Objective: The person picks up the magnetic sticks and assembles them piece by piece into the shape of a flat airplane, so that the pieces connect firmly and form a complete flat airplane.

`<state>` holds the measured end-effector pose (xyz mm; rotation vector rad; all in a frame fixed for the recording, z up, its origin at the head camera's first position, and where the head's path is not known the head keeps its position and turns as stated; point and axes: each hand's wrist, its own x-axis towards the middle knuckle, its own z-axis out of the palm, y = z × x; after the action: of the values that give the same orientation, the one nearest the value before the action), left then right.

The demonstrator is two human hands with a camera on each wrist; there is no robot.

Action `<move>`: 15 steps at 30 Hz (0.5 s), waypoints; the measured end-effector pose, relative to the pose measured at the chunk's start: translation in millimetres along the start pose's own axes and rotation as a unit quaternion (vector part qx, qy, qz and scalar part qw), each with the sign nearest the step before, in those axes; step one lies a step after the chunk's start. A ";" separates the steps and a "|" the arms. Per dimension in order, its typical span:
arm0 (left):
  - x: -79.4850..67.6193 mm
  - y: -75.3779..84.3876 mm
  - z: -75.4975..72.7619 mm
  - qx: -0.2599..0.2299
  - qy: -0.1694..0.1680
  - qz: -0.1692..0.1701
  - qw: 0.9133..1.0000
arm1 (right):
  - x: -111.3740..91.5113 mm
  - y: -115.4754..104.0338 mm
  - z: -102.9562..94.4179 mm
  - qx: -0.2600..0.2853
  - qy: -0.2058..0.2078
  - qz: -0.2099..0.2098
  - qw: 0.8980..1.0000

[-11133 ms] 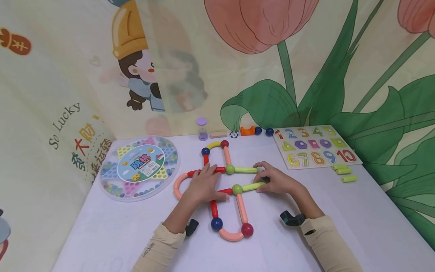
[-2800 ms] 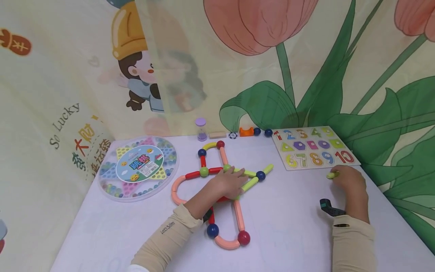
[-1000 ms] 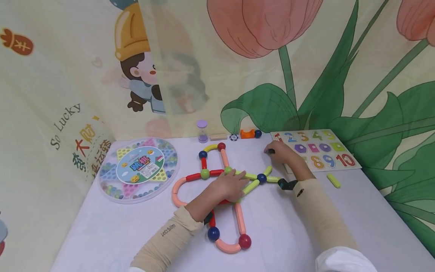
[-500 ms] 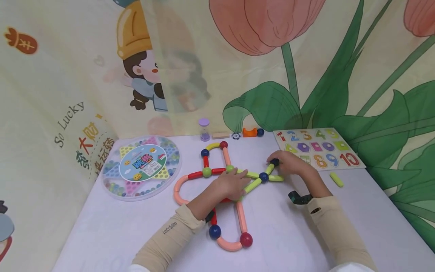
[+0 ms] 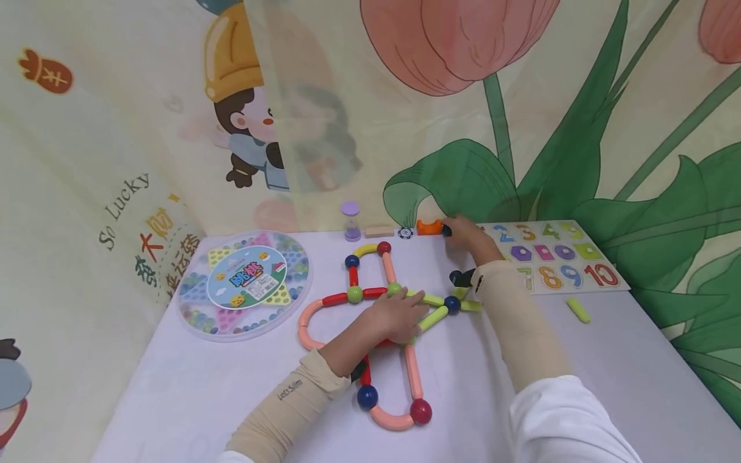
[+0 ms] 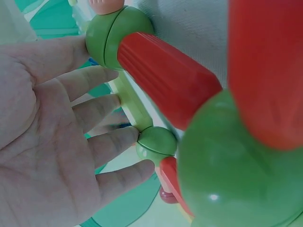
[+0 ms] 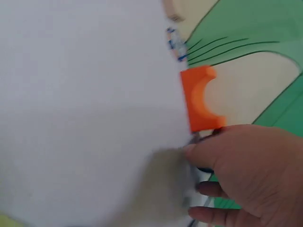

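Note:
Magnetic sticks and balls form a joined figure on the white table. My left hand (image 5: 396, 316) lies over its middle with fingers spread, fingertips at the green balls (image 6: 156, 141) and sticks in the left wrist view. Two lime sticks (image 5: 433, 318) meet at a dark blue ball (image 5: 452, 304). From that ball another lime stick (image 5: 471, 307) points right; a second one is mostly hidden by the right wrist camera. At the back edge my right hand (image 5: 466, 236) pinches another dark blue ball (image 5: 446, 229), mostly covered by the fingers, beside an orange curved block (image 7: 191, 99).
A round Chinese checkers board (image 5: 246, 286) lies at the left. A number puzzle board (image 5: 608, 290) is at the back right, with one loose lime stick (image 5: 577, 310) before it. Along the back stand a sand timer (image 5: 351, 222), a wooden block (image 5: 379, 231) and a chip (image 5: 405, 233).
Lime sticks and a blue ball have joined the figure's right side. Half a second ago my right hand held a dark ball at a stick's end; it has since moved back to another ball.

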<state>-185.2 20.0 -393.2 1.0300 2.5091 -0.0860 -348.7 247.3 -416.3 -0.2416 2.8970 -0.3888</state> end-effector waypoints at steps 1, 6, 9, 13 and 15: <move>0.3 0.6 0.2 -0.002 0.001 0.002 1.000 | -1.3 2.4 1.5 -0.007 -0.002 0.005 1.000; 0.6 2.7 -0.1 -0.004 0.002 -0.002 1.000 | -32.9 11.1 -1.1 0.039 0.033 -0.023 0.998; 0.6 3.4 -0.2 -0.001 0.003 0.001 1.000 | -78.1 16.2 -3.1 0.078 0.048 -0.049 0.995; 1.4 2.8 -0.8 0.003 0.008 0.007 1.000 | -144.5 26.4 9.7 0.092 0.037 -0.052 0.994; 1.9 1.5 -2.1 0.008 0.012 0.006 1.000 | -166.6 29.4 22.5 0.095 0.033 -0.042 0.994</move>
<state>-186.1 22.8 -391.9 1.0580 2.5268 -0.0904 -186.8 301.2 -415.2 -0.3257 2.8938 -0.6952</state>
